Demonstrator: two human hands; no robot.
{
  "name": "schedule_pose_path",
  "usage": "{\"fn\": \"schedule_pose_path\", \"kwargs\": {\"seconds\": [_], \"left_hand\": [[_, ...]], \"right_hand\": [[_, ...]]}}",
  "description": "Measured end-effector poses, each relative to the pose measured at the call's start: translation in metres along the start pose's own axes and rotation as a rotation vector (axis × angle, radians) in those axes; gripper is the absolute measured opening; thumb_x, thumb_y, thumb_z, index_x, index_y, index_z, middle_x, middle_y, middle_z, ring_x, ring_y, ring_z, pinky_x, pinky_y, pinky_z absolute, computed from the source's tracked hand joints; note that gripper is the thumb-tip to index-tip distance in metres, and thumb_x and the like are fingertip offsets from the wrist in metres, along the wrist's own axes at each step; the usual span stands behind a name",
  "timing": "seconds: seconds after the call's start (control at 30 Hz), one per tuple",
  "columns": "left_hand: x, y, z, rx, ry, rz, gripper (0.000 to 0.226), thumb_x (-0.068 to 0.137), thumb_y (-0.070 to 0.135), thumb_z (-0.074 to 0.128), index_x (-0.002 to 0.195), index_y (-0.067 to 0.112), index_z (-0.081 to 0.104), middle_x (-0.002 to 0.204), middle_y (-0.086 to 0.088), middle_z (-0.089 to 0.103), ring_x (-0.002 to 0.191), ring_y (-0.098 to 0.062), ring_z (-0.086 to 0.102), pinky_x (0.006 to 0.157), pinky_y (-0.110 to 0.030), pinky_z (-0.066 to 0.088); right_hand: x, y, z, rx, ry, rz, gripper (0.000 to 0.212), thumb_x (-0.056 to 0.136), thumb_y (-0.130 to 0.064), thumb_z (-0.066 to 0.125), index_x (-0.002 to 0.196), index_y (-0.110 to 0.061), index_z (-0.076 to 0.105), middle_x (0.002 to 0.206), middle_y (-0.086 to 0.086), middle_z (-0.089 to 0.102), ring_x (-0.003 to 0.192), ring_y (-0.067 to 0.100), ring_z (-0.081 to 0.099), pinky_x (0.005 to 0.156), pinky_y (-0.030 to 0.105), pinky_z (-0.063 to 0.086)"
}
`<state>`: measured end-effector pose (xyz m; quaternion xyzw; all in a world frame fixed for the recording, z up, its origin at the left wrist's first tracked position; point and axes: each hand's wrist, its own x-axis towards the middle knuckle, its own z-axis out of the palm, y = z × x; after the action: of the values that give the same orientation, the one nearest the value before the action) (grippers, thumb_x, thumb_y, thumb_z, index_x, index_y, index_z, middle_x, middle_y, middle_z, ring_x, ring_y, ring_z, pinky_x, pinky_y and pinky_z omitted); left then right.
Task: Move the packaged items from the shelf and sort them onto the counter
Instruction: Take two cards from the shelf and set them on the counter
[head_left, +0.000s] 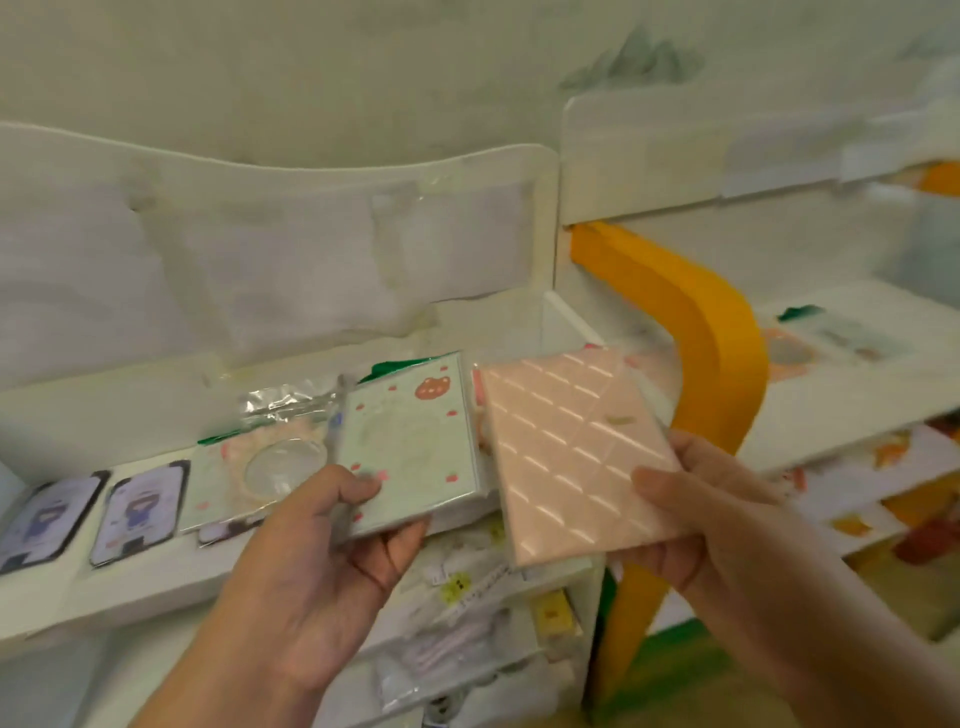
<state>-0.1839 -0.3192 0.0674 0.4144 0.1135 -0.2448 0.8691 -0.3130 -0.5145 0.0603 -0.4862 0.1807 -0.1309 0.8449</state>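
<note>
- Up front, the left hand (306, 566) holds a pale green packaged item (410, 447) with a bear print, its grip closed with the thumb on the front and the fingers curled under the lower edge.
- The right hand (727, 525) holds a pink quilted packaged item (576, 452) the same way, thumb on top; the two packages sit side by side, raised just above the white shelf (130, 587).
- On that shelf lie two dark-framed cards (143, 519) at the left, then one clear-wrapped package with a round window (260, 467), partly covered by the left hand's package.
- Below, a lower shelf compartment (467, 623) holds a jumble of wrapped items; blur prevents a count.
- At the right, beyond an orange curved support (711, 332), another shelf (852, 374) carries some flat packages, too smeared to count or identify.
- Both forearms are cut off by the bottom edge.
</note>
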Motion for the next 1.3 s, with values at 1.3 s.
{"fn": "schedule_pose_path", "kwargs": {"seconds": [1.3], "left_hand": [[0.142,-0.352,0.353,0.413,-0.192,-0.204,0.037,0.08,-0.011,0.053,0.102,0.017,0.06,0.077,-0.006,0.077,0.068,-0.028,0.073,0.055,-0.043,0.059]], "right_hand": [[0.114,-0.194,-0.411,0.175,0.527,-0.106,0.028,0.097,-0.01,0.051,0.121,-0.016,0.065,0.105,0.009,0.076,0.093,0.027,0.074,0.068,0.037,0.062]]}}
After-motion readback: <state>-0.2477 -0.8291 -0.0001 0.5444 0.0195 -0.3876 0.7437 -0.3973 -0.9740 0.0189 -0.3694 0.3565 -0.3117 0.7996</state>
